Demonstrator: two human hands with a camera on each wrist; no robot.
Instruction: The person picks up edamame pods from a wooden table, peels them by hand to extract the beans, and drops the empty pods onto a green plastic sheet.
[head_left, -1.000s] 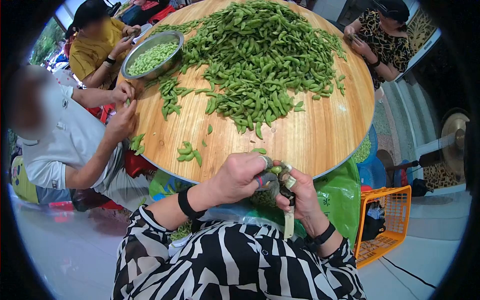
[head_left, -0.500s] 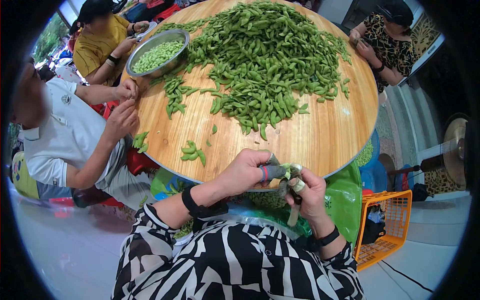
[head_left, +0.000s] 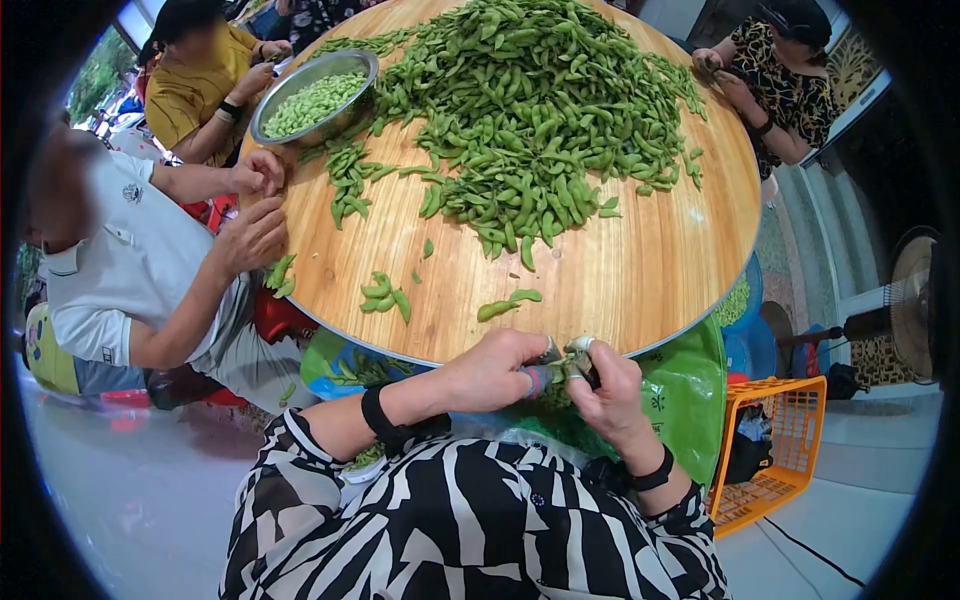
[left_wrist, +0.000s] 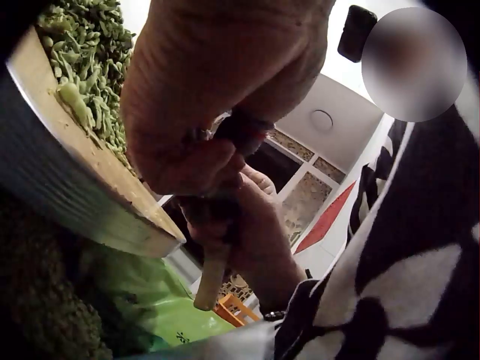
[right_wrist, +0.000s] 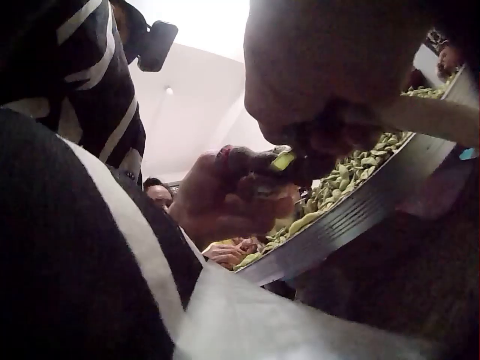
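Note:
My two hands meet just past the near edge of the round wooden table (head_left: 640, 290). My left hand (head_left: 490, 368), with grey covers on its fingertips, pinches a green soybean pod (right_wrist: 283, 160), mostly hidden by fingers. Its fingers are right against those of my right hand (head_left: 612, 395). That hand is curled around a tool with a pale handle (left_wrist: 214, 277), which sticks out below the fist; the working end is hidden. Two loose pods (head_left: 497, 310) lie on the tabletop just beyond my hands.
A large heap of pods (head_left: 540, 120) covers the table's middle. At its left stands a metal bowl (head_left: 345, 112) of shelled beans. A few pods (head_left: 383, 296) lie front left. Other people sit around the table. A green bag (head_left: 690, 400) and an orange crate (head_left: 775, 500) are at my right.
My hands have drawn closer together, and the pale handle has turned out of sight in the head view. Two pods now show beyond them, where one showed a second ago.

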